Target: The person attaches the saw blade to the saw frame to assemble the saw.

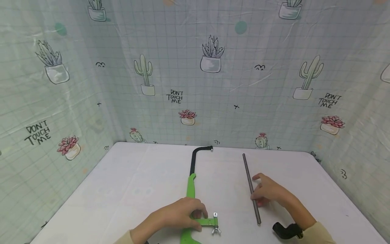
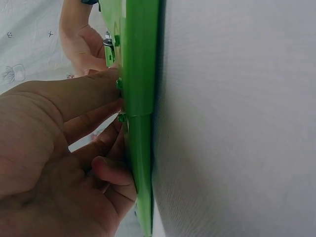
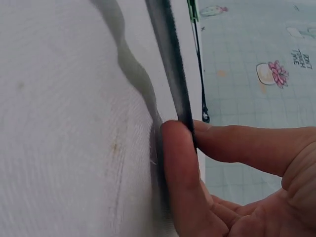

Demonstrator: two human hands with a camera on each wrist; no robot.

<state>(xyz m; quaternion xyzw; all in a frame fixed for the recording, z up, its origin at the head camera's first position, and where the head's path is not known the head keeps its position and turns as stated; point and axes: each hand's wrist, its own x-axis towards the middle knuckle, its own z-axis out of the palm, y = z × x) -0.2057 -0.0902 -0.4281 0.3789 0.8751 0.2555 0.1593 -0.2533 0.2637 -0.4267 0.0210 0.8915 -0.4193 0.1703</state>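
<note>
Blade [image 1: 250, 183] pinched by right hand [image 1: 268, 190], right of green saw frame [image 1: 191, 188], far end angled toward it; frame gripped by left hand [image 1: 182, 212].

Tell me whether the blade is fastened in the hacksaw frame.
No. The right hand pinches the blade, well apart from the hacksaw frame.

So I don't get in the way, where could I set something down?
Widest: from the green saw frame to the left edge of the table, beyond the left hand. Also: between frame and blade, and the far right corner beyond the right hand. Crowded: around both hands, wing nut and black curved piece.
</note>
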